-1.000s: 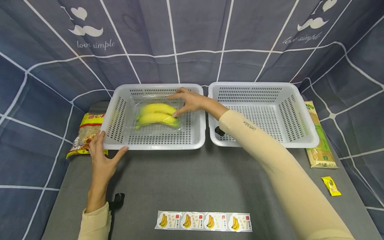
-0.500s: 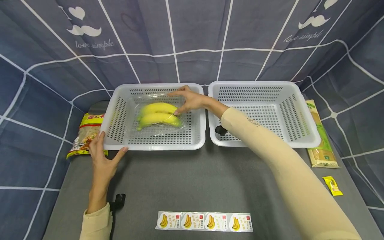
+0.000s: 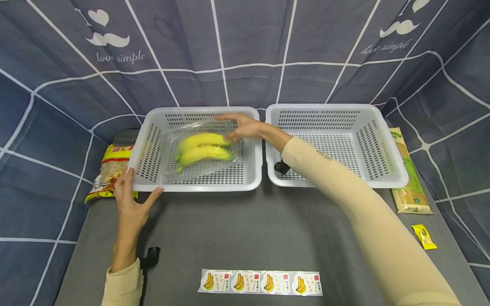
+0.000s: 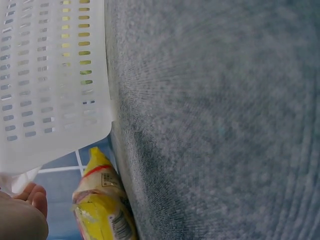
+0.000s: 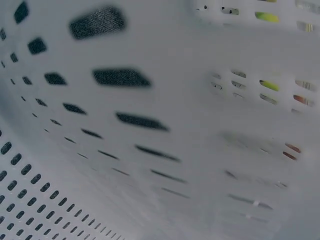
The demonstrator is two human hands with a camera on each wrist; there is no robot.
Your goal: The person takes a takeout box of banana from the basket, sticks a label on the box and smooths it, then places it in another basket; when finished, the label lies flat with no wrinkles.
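Observation:
Inside the left white plastic basket (image 3: 199, 188), a clear plastic tray (image 3: 168, 173) holds two yellow bananas (image 3: 203, 154) with greenish tips. My right hand (image 3: 246, 127) spans the tray's right end and grips it, thumb by the banana ends and fingers at the back corner. The undersides of those fingers are hidden. My left hand (image 3: 132, 208) holds the front left corner of the basket, thumb at the front rim and fingers along the left side. In the left wrist view, bent fingers (image 4: 37, 195) show beside the basket corner.
A second white basket (image 3: 337, 184) stands right, under my right forearm; its slotted wall (image 5: 180, 110) fills the right wrist view. A yellow-red food bag (image 3: 115, 163) lies left. At right are a green-beige packet (image 3: 413, 195) and small yellow sachet (image 3: 423, 237). Banana labels (image 3: 260, 282) lie in front.
The tray with the bananas has turned slightly, its left end coming nearer the front and its back right corner rising. My right hand has shifted slightly. My left hand stays on the basket.

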